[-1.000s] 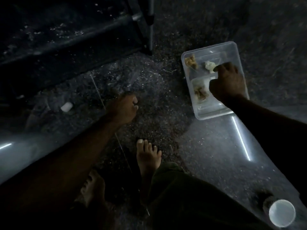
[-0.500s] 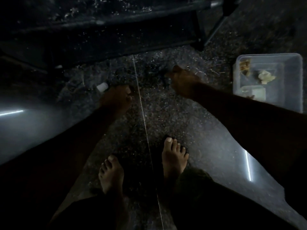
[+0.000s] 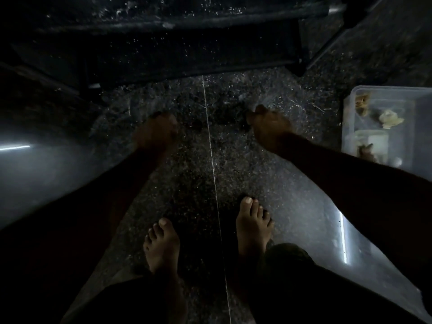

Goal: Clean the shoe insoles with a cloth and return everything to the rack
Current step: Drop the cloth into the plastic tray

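Note:
The scene is very dark. My left hand hangs low over the speckled floor, blurred, with its fingers curled; what it holds, if anything, is hidden. My right hand is level with it to the right, knuckles up, its fingers bent toward a dark patch between the hands that I cannot identify. Just beyond both hands stands the black shoe rack. A clear plastic box at the right holds a pale cloth scrap and a brownish one. No insole can be made out.
My bare feet stand on the floor either side of a thin white seam line. A rack leg rises at the top right. Bright light reflections streak the floor at left and right.
My right hand left the plastic box and swung left to the floor before the rack. My view shifted left. The small white object near my left hand is no longer visible.

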